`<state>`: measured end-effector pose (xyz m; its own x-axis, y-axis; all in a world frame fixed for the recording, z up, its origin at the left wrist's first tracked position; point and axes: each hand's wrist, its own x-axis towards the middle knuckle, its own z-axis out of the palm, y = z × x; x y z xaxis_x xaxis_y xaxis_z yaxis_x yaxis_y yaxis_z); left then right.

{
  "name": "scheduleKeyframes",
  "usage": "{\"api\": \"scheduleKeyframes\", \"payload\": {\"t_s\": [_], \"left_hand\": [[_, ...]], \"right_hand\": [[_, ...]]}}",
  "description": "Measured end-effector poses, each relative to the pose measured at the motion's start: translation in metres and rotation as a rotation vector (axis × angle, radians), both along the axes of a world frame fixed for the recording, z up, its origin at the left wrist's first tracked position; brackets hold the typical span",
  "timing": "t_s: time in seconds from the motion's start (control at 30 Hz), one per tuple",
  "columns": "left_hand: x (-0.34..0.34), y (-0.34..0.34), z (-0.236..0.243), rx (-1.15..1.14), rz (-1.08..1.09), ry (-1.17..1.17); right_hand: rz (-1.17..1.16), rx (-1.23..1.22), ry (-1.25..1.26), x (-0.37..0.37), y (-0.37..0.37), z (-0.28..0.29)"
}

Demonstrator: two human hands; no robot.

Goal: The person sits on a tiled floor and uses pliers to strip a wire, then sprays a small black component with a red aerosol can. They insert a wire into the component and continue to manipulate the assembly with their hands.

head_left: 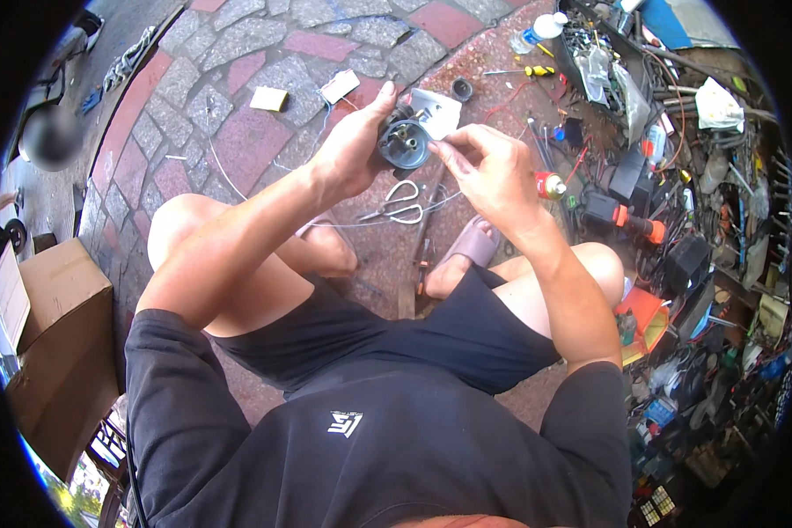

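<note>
My left hand [350, 148] grips a carburetor [404, 146] from its left side, thumb raised. The round open chamber of the carburetor faces up and shows brass parts inside. Close to its right rim, my right hand [495, 176] has thumb and index finger pinched together. Whatever lies between those fingertips is too small to make out. Beneath the hands, scissors [403, 211] with pale handles lie on the ground beside a thin whitish wire [361, 224]. Just beyond the carburetor are a white card or packet [437, 113] and a small dark round cup [462, 89].
Two small boxes, one yellow and white [268, 99], one white [340, 86], lie on the stone paving. A yellow-handled screwdriver [537, 71], a spray can [550, 186] and an orange-black power tool [625, 220] lie right, before heaped tools and parts. A cardboard box [62, 308] stands left.
</note>
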<state>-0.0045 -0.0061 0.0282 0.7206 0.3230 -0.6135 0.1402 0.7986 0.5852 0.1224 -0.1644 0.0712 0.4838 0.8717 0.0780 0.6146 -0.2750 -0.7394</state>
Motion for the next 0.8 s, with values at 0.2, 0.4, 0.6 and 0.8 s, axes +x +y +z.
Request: {"api": "scheduleKeyframes", "payload": {"t_s": [0.2,0.4,0.6,0.8], "left_hand": [[-0.002,0.003,-0.006,0.013,-0.057,0.023],[-0.001,-0.002,-0.004,0.023,-0.025,0.068],[-0.003,0.0,-0.005,0.012,-0.03,0.046],[-0.003,0.001,0.0,-0.001,-0.051,0.041]], "right_hand": [[0.063,0.034,-0.073,0.001,0.0,-0.005],[0.098,0.021,-0.068,0.001,-0.001,-0.007],[-0.049,-0.139,0.138,-0.004,0.002,0.0],[0.076,0.004,-0.073,0.002,0.0,-0.008]]}}
